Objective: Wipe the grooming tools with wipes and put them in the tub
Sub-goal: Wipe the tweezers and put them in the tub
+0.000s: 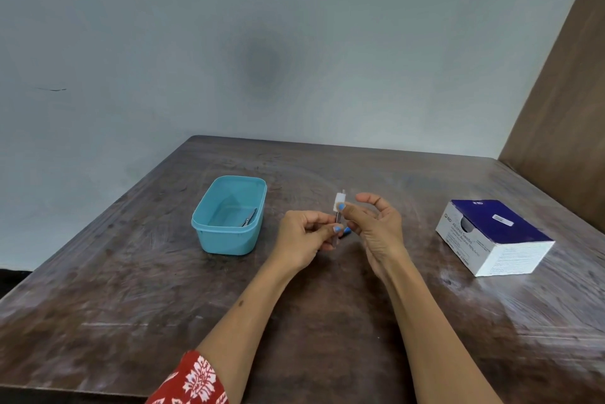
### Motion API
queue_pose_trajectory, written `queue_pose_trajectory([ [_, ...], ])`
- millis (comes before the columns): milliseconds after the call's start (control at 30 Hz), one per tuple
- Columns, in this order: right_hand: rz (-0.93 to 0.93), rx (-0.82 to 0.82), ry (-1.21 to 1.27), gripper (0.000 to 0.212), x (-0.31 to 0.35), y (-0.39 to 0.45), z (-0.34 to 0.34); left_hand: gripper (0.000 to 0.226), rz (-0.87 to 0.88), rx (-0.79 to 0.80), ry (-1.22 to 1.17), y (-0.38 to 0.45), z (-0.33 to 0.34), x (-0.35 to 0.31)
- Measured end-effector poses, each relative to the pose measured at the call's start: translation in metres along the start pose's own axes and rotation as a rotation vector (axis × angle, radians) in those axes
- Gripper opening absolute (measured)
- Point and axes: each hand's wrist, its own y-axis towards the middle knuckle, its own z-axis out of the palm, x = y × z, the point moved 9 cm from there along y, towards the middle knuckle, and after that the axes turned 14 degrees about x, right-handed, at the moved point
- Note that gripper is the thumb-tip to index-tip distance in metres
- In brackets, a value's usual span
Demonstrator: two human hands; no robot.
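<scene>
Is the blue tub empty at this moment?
No, a small metal tool already lies inside the tub, against its right wall.

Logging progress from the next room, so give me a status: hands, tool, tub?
Left hand pinches thin metal grooming tool; right hand pinches small white wipe round it. Turquoise plastic tub holds one metal tool. Nothing in the way.

The white wipe point(339, 203) and fingers point(327, 231) hide most of the thin tool point(338, 217).
</scene>
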Motion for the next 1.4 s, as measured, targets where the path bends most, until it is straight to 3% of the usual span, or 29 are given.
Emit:
queue_pose_trajectory([
  [233, -0.039, -0.059, -0.018, 0.031, 0.004, -0.002, -0.006, 0.019, -0.042, 0.052, 0.002, 0.001, 0.005, 0.003],
  [500, -0.027, 0.015, -0.076, 0.015, 0.004, -0.002, 0.006, 0.02, -0.022, -0.003, 0.008, 0.0, -0.001, 0.001],
  [667, -0.072, -0.046, -0.001, 0.014, 0.009, -0.004, -0.001, 0.017, -0.009, 0.012, 0.015, 0.0, 0.004, 0.001],
  [867, -0.033, -0.002, -0.052, 0.013, 0.005, -0.004, 0.004, 0.022, 0.01, 0.005, 0.035, 0.001, 0.0, -0.001],
  [1133, -0.137, -0.065, -0.02, 0.017, 0.015, -0.007, 0.002, 0.019, 0.007, 0.024, -0.018, 0.0, 0.005, 0.0],
  [1400, -0.021, -0.006, -0.09, 0.013, 0.003, -0.006, 0.012, 0.021, 0.026, -0.054, -0.02, -0.001, -0.004, -0.002],
])
